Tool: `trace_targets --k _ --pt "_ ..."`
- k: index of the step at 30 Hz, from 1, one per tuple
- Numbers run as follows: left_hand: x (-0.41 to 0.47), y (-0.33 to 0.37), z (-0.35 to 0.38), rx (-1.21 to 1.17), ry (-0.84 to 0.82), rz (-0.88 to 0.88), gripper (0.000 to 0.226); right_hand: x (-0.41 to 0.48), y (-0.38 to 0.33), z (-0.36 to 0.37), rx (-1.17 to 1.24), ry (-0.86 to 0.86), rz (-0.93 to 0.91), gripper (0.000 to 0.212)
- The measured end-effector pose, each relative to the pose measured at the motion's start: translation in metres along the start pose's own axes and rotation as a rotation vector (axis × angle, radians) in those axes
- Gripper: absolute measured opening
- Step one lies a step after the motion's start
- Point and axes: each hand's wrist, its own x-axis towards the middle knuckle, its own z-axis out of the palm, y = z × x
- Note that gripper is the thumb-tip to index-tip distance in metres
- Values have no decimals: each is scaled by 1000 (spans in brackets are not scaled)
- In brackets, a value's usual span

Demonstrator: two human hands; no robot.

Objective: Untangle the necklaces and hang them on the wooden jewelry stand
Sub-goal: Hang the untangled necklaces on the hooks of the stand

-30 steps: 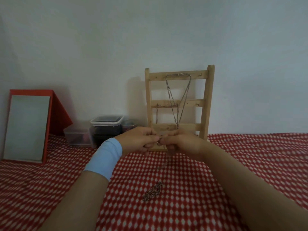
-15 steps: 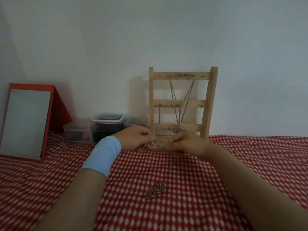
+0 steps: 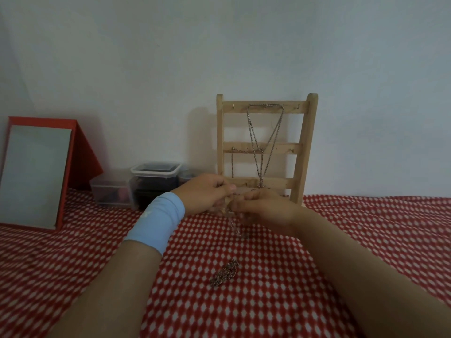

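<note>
In the centre of the frame my left hand (image 3: pixel 207 193) and right hand (image 3: pixel 263 211) both pinch a thin chain (image 3: pixel 234 225), just before the wooden stand (image 3: pixel 266 147). The chain looks light, limp and easy to snag, so I would hold it close to the knot. A second tangled necklace (image 3: pixel 225 273) lies lower centre.

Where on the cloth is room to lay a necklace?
Bare cloth lies right of the wooden stand and right hand, and in front of the mirror, left of the left hand. Crowded: around the held necklace between the hands, the bunched chain, the containers.
</note>
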Motion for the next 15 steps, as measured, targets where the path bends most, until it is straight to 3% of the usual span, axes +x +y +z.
trace_targets --k 7,12,15 --pt "-1 -5 -4 7 -25 -99 26 1 -4 -2 150 55 42 31" --pt "-4 -9 -10 391 -132 -316 27 0 -8 3 -302 128 41 12" --pt "-11 -9 -13 423 -234 -526 29 -5 -22 4 -384 89 -68 6"
